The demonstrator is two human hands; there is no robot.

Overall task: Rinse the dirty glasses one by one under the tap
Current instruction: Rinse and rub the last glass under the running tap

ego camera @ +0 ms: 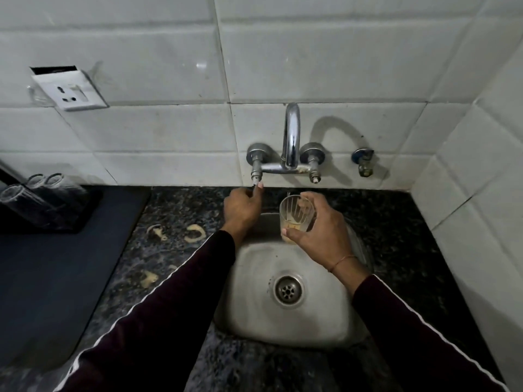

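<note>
Dirty glass (297,213) held over the far part of the sink (249,281), mouth tilted up toward the spout outlet of the tap (291,137), just below it; brownish residue sits at the bottom of the glass, streaks on the inner wall. Right hand (319,230) grips the glass, fingers and thumb wrapped round its side. Left hand (242,207) reaches to the left tap valve (256,171), fingertips pinching the stub of its spindle; no proper handle visible there. Step in hand looks like opening the water for this glass. No stream is clearly visible from the spout, though the dim light makes that hard to say for sure. Next move calls for turning the valve while keeping the glass mouth centred under the outlet, then swirling and tipping out into the sink. Sink basin holds nothing but its drain (288,290). Far left on the dark mat (56,278), a few more glasses (42,183) lie in a dark tray (70,222), seemingly empty; clean or dirty, cannot tell.
</note>
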